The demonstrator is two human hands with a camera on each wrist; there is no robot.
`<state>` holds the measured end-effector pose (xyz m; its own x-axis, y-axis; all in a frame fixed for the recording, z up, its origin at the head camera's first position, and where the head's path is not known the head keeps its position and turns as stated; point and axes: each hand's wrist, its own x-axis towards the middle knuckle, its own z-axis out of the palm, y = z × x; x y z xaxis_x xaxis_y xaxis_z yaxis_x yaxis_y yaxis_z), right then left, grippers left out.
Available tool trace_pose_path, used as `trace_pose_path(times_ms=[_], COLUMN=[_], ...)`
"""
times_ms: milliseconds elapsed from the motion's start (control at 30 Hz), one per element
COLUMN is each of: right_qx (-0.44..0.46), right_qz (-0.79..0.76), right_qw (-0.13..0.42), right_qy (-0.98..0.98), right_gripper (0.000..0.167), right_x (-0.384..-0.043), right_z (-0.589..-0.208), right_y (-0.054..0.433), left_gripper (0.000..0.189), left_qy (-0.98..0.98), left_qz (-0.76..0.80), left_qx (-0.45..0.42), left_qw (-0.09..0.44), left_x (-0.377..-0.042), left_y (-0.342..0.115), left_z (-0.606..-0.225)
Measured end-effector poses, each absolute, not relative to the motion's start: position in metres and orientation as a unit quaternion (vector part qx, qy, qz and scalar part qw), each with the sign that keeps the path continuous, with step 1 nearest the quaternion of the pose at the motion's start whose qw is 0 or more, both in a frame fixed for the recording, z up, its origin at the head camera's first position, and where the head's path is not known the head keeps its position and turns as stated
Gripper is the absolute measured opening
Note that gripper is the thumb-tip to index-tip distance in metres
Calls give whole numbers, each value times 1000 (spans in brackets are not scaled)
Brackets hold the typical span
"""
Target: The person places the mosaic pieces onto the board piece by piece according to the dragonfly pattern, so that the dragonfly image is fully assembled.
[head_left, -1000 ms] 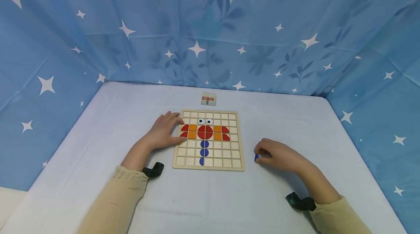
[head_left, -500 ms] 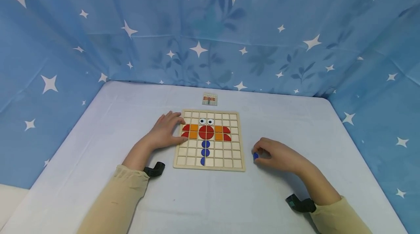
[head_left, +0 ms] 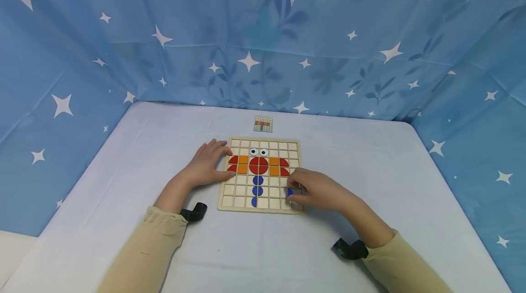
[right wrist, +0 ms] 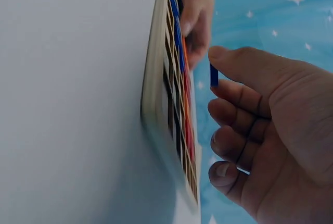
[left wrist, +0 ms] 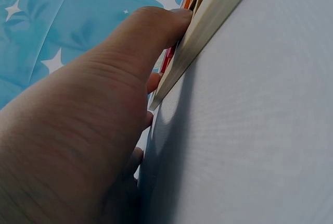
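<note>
A wooden grid board (head_left: 240, 191) lies flat on the table. On it, red, orange and blue tiles and two eye tiles form a winged figure, with a column of blue pieces (head_left: 257, 180) running down the middle. My left hand (head_left: 206, 165) rests at the board's left edge, its thumb (left wrist: 179, 20) and index finger touching the frame near the red tiles. Over the board's right side, my right hand (head_left: 320, 189) pinches a small blue tile (right wrist: 214, 74) between thumb and index finger. In the right wrist view the tile is held edge-on, above the board surface.
Behind the board lies a small picture card (head_left: 263, 124) with a similar figure. A white cloth covers the table (head_left: 263, 247). Blue star-patterned curtains (head_left: 263, 33) hang along the back and sides. Each wrist wears a black camera band.
My right hand has moved left with the blue tile, from the table beside the board to over its right-hand squares. My left hand stays at the left edge.
</note>
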<state>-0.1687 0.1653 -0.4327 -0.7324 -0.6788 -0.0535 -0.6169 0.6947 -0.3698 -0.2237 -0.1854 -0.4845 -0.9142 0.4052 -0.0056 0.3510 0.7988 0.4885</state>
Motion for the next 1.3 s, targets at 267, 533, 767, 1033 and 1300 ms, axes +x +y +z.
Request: trace_pose_path(times_ms=[267,533,767,1033,1300], right_qx=[-343,-358,-359,-360,-357], right_qz=[-150,-129,-135,-136,-130], right_qw=[104,102,100,100,86], right_qy=[921,919,918,918,921], right_gripper=[25,27,28,10,8], right_x=[-166,-160,-157,-157,-156], right_z=[-441,-451,-450,-452,-456], right_y=[120,104,102,105,102], left_gripper=[57,57,56,57,57], left_qy=[947,946,946,946,946], left_qz=[245,244,245,243,242], left_qx=[201,206,206,207,208], left_qw=[56,56,57,58,59], left_x=[-224,-223,-223,-224,-225], left_y=[-184,-184,-184,-184,-183], left_z=[-485,-483,-482,-484,-484])
